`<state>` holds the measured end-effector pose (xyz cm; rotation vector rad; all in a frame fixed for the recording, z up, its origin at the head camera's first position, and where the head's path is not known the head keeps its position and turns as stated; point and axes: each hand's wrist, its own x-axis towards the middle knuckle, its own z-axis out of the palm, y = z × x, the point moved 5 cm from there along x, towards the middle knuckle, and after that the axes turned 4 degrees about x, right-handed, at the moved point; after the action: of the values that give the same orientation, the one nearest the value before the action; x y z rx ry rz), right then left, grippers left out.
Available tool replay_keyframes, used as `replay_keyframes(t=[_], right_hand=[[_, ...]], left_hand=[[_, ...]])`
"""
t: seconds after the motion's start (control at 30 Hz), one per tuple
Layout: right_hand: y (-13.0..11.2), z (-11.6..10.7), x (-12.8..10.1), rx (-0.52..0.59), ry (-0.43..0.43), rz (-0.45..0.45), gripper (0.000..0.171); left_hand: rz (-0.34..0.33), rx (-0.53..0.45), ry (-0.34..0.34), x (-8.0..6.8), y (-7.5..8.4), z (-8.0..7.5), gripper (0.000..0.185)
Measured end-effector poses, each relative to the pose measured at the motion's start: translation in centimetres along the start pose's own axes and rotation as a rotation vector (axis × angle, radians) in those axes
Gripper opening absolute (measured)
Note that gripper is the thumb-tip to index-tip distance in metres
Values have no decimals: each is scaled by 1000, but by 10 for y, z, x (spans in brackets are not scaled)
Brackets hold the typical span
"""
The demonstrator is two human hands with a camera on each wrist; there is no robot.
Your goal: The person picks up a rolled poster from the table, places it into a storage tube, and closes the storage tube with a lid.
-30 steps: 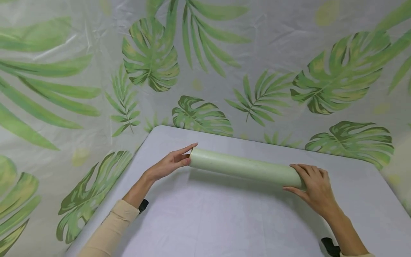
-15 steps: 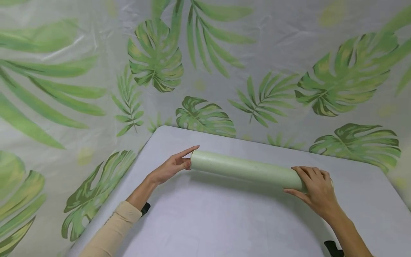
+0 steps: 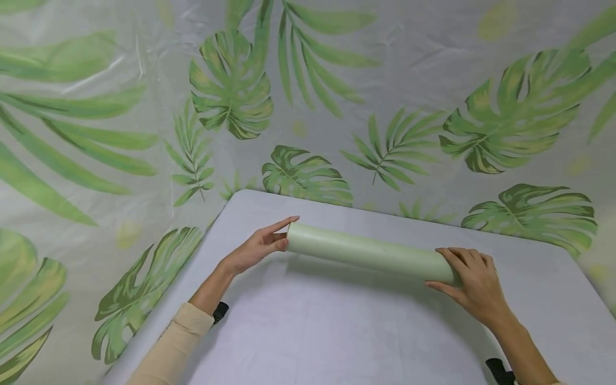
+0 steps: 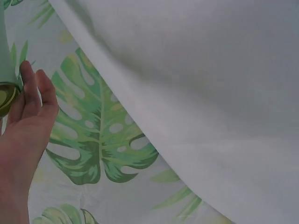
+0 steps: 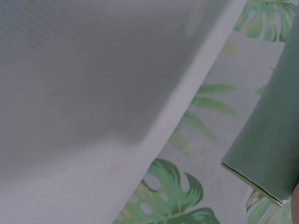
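One roll (image 3: 368, 251), two hands holding.

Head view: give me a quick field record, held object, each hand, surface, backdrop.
object: pale green roll, long cylinder, lying across the table
left hand: left hand at the roll's left end, fingers straight, touching the end
right hand: right hand curled over the roll's right end, gripping it
surface: white table
backdrop: leaf-print sheet behind and beside the table
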<state>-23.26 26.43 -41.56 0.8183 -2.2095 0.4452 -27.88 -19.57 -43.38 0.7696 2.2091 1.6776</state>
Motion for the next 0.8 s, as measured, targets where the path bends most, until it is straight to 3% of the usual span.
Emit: replay_keyframes(t=[0.27, 0.4, 0.6, 0.8], right_hand=[[10, 14, -6, 82, -50, 71, 86], [11, 21, -10, 108, -74, 99, 78], [10, 28, -11, 127, -94, 112, 80], [11, 38, -8, 137, -127, 131, 78]], left_hand=[[-56, 94, -23, -2, -4, -4, 62], [-65, 119, 0, -1, -7, -4, 60], [-86, 143, 33, 0, -9, -5, 59], [-93, 268, 79, 3, -13, -6, 64]])
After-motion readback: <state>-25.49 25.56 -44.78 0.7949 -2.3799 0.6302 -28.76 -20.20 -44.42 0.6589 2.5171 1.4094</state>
